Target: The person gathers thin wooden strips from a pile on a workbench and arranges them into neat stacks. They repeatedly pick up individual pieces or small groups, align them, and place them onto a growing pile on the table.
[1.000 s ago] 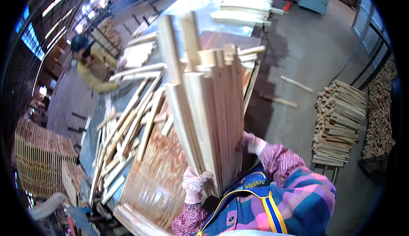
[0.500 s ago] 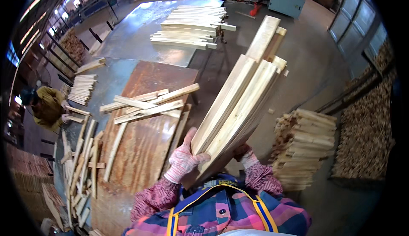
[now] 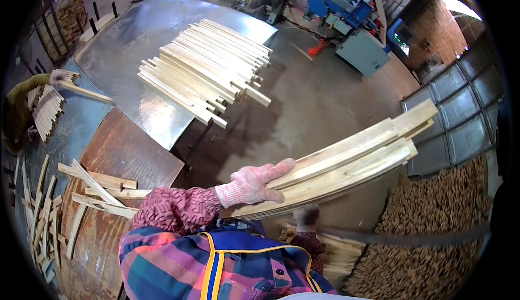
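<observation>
A bundle of long pale wooden strips (image 3: 346,164) lies across in front of me, pointing to the right, its far ends uneven. My left hand (image 3: 252,185), in a pale pinkish knit glove, grips the bundle's near end from above, thumb and fingers spread over its top. Below the bundle is my right hand (image 3: 307,217), also gloved and a little blurred. It holds the strips from underneath, with its fingers partly hidden by them.
A metal-topped table (image 3: 119,45) bears a row of strips (image 3: 208,67). Loose strips (image 3: 100,189) lie crossed on a rusty board (image 3: 130,140). At left a co-worker's hand (image 3: 57,78) holds strips. A large wood stack (image 3: 428,235) stands at right, a blue machine (image 3: 341,13) beyond.
My view has turned right. The bundle in my hands has swung from pointing away from me to lying more level toward the right, and my left forearm now reaches across.
</observation>
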`<state>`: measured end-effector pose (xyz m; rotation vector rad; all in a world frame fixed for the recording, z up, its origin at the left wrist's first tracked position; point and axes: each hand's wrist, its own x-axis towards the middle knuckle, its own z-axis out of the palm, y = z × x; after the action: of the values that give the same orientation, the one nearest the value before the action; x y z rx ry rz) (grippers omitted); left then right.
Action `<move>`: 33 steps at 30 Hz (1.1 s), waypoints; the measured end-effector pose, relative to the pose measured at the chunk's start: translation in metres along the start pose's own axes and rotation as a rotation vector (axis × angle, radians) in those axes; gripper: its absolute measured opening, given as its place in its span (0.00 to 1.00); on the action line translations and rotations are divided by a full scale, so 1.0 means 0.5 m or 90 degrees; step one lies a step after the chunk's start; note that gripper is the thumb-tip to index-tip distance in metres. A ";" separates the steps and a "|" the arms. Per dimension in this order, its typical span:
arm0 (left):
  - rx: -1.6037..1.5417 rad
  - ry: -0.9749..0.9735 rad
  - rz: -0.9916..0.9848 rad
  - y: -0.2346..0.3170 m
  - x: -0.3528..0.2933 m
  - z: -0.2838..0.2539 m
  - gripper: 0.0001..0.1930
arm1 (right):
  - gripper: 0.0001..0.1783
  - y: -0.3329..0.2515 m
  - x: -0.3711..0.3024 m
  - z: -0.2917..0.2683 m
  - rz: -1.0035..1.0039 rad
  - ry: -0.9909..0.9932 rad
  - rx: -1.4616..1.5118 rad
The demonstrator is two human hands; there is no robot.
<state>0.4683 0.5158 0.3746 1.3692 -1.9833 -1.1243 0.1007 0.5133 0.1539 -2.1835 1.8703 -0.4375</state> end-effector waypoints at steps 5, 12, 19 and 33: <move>-0.104 0.035 0.039 -0.001 0.358 -0.036 0.49 | 0.26 0.185 0.316 -0.040 0.007 0.105 0.056; -0.146 0.163 -0.023 -0.075 0.748 -0.083 0.49 | 0.26 0.208 0.832 -0.092 -0.105 0.039 0.259; -0.234 0.229 -0.212 -0.131 1.082 -0.268 0.49 | 0.28 0.231 1.351 -0.069 -0.310 0.000 0.022; -0.480 0.452 -0.233 -0.532 1.625 -0.570 0.55 | 0.22 0.176 2.190 0.175 -0.006 -0.373 0.773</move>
<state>0.5106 -0.3767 0.2566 1.4290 -0.7152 -1.1397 0.2050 -0.5835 0.1215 -1.2569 0.8530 -0.6149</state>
